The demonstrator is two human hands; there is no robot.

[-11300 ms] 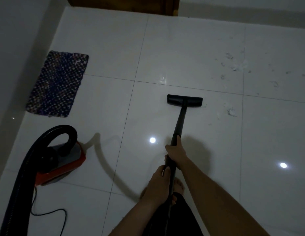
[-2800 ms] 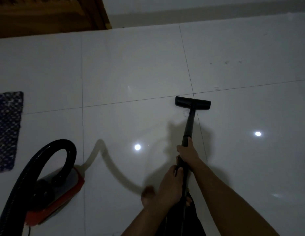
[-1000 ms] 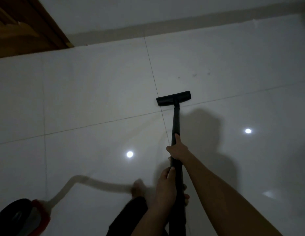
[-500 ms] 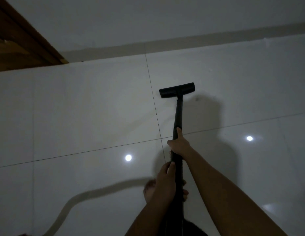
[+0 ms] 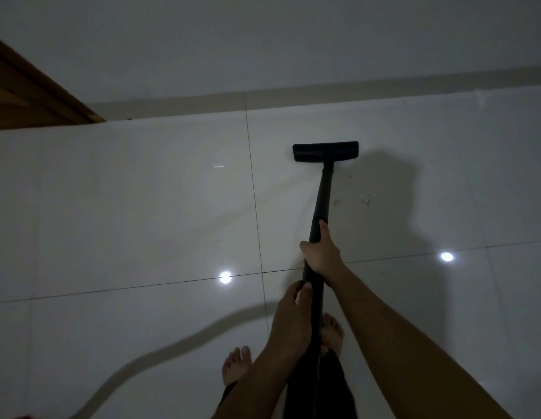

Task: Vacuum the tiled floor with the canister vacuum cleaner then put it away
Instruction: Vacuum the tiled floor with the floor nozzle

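White glossy tiled floor [image 5: 142, 222], dim light, two lamp reflections seen; wall skirting [image 5: 323, 92] at far edge, wooden door frame [image 5: 36, 98] upper left. No containers visible. Black wand [image 5: 322, 201] held by both hands, long axis running from body outward toward skirting, tilted slightly right. Floor head [image 5: 325, 151] flat on tile, crosswise to wand, near skirting. Right hand [image 5: 320, 252] grip closed around wand mid-shaft; left hand [image 5: 290, 322] grip closed lower. Debris specks [image 5: 366, 201] just right of wand. Bare feet [image 5: 236, 367] on tile.

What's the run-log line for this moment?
vacuuming | both hands, right hand and left hand, grip wand | floor head near wall | debris remains
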